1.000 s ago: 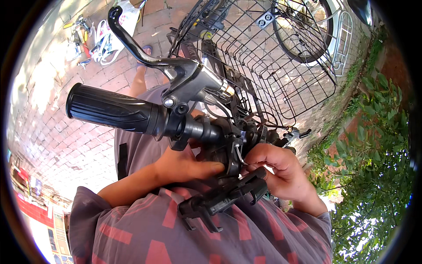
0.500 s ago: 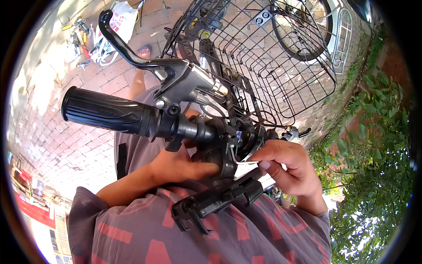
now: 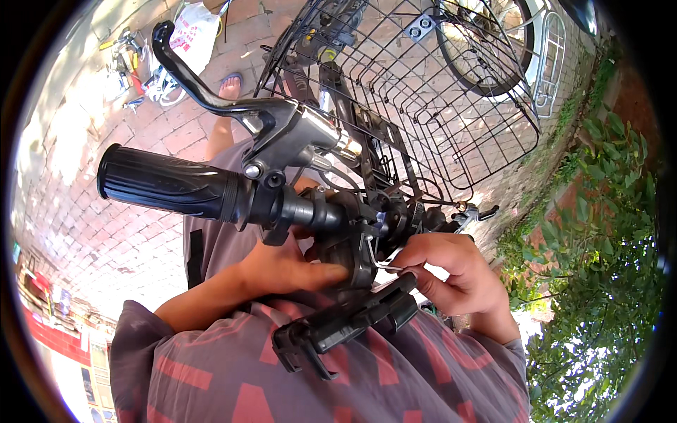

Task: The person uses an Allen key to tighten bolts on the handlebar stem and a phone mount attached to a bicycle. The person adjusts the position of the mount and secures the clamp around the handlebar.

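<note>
A bicycle handlebar with a ribbed black grip (image 3: 169,185) and a black brake lever (image 3: 194,84) crosses in front of me. My left hand (image 3: 285,271) is wrapped round a rounded black part (image 3: 335,257) beneath the bar, thumb along its near side; its other fingers are partly hidden. With thumb and forefinger, my right hand (image 3: 455,278) pinches the end of a thin bent silver hex key (image 3: 384,267). The key's other end reaches a black clamp (image 3: 364,243) on the bar. A black plastic bracket that looks like a phone holder (image 3: 345,324) hangs just below, close to my shirt.
A black wire basket (image 3: 451,134) sits beyond the handlebar, with a wheel (image 3: 486,49) behind it. Several hand tools (image 3: 128,60) and a white plastic bag (image 3: 194,35) lie on the brick paving at the far left. Green bushes (image 3: 599,247) line the right side.
My right hand has shifted a little to the left, swinging the hex key's held end with it. The handlebar and bracket have moved slightly; my left hand keeps its hold.
</note>
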The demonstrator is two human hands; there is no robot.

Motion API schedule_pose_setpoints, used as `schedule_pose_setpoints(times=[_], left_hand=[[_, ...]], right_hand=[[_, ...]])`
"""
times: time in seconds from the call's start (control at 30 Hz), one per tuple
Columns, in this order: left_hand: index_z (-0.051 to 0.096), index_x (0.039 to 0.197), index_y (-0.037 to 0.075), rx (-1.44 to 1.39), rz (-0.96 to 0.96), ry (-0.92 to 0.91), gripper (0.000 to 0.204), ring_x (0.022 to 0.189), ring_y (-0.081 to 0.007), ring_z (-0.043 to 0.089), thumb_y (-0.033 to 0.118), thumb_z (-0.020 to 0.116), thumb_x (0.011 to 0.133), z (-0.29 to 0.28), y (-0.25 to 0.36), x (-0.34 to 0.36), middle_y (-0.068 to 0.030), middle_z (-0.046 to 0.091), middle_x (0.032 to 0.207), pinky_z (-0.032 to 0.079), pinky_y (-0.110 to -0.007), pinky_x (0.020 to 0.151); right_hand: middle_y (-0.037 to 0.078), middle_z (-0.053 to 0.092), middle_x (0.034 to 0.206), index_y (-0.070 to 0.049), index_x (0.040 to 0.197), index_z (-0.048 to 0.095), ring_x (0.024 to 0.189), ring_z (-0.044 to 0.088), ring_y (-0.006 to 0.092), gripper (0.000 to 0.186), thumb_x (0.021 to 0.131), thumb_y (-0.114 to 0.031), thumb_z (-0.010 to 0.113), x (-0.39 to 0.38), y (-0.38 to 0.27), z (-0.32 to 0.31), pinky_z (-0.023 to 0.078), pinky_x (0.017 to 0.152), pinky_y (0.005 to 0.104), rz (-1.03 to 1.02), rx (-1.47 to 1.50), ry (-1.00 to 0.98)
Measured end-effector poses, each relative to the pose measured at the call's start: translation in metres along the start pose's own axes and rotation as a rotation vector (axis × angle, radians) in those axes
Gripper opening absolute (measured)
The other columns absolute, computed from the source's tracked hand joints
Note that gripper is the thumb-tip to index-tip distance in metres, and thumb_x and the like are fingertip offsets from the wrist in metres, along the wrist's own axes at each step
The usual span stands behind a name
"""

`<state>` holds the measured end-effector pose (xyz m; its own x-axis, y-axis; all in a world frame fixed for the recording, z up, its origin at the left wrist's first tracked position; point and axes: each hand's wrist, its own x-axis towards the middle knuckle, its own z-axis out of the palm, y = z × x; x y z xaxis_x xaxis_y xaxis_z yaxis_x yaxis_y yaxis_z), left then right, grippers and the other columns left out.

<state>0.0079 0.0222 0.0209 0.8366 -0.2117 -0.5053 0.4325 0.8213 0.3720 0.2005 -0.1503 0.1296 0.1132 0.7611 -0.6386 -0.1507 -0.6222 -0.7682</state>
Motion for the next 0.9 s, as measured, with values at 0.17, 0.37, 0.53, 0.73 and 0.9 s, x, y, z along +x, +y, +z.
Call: schedule_pose_setpoints(times=[0.17,0.37,0.53,0.73,0.9], left_hand=[[0.044,0.137,0.006,-0.07,-0.086,0.038,0.075,0.121,-0.0213,0.059,0.01,0.083,0.073,0.001,0.0,-0.001,-0.0059,0.056,0.128,0.053,-0.036,0.091],[0.031,0.138,0.008,-0.021,-0.165,0.049,0.089,0.123,-0.0224,0.055,0.022,0.088,0.071,0.002,0.001,-0.001,-0.0097,0.051,0.127,0.049,-0.039,0.099],[0.022,0.14,0.008,-0.088,-0.211,0.056,0.097,0.13,-0.0251,0.051,0.027,0.089,0.073,0.004,0.003,-0.003,-0.0146,0.046,0.134,0.046,-0.043,0.109],[0.023,0.138,0.006,-0.094,-0.178,0.085,0.095,0.128,-0.0252,0.053,0.026,0.089,0.073,0.004,0.002,-0.002,-0.0138,0.049,0.131,0.046,-0.043,0.109],[0.035,0.135,0.013,-0.132,-0.133,0.055,0.079,0.123,-0.0192,0.057,0.008,0.084,0.073,0.003,0.0,-0.001,-0.0043,0.052,0.128,0.053,-0.035,0.095]], right_hand=[[0.011,0.068,0.091,-0.003,0.109,0.067,0.082,0.068,0.0292,0.026,0.086,0.009,0.063,0.001,0.007,0.0,0.051,0.071,0.0368,0.02,0.161,-0.084],[0.006,0.065,0.082,-0.007,0.098,0.075,0.07,0.058,0.0246,0.019,0.082,0.004,0.072,0.0,-0.004,-0.008,0.043,0.063,0.034,-0.079,-0.176,0.282],[0.002,0.059,0.077,-0.011,0.095,0.075,0.066,0.053,0.0222,0.027,0.07,0.0,0.075,0.013,-0.024,-0.032,0.04,0.059,0.0336,-0.201,-0.507,0.193],[0.002,0.056,0.076,-0.012,0.092,0.073,0.065,0.05,0.0236,0.028,0.064,-0.009,0.071,0.033,-0.039,-0.043,0.038,0.059,0.0372,-0.277,-0.741,0.065],[0.002,0.055,0.074,-0.013,0.088,0.073,0.063,0.049,0.0236,0.03,0.059,-0.01,0.069,0.044,-0.054,-0.042,0.038,0.057,0.0371,-0.28,-0.843,0.032]])
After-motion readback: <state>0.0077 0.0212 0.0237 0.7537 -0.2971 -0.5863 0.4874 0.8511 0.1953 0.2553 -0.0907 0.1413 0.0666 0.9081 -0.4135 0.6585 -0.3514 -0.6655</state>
